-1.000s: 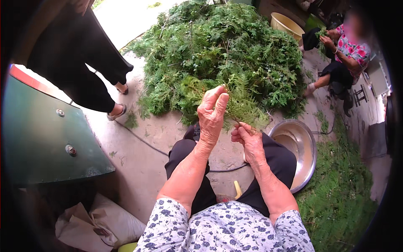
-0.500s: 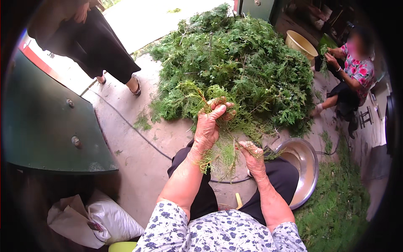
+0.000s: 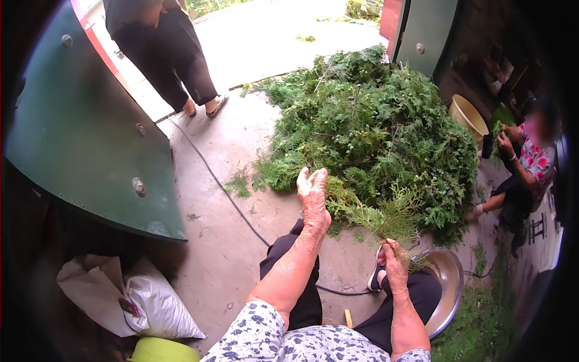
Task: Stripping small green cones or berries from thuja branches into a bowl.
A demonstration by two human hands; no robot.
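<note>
2 hands share 1 feathery green cypress sprig (image 3: 386,214): my right hand (image 3: 395,265) pinches its stem over the round steel basin (image 3: 449,283); my left hand (image 3: 313,196), fingers spread, touches its far tip, long axis running left-right between them.

Two sacks lie together on the concrete floor near its lower-left corner, below the edge of the green door. The white sack (image 3: 158,304) is a woven plastic bag, plump and rounded, lying on its side with a small dark and red mark on its left face. Touching it on the left is a tan sack (image 3: 90,289), crumpled and flatter, partly in shadow, its open top folded over. Just below the white sack a rounded yellow-green rim (image 3: 163,351) shows at the picture's bottom edge; what it belongs to cannot be told. No signs, labels or screens show anywhere.
</note>
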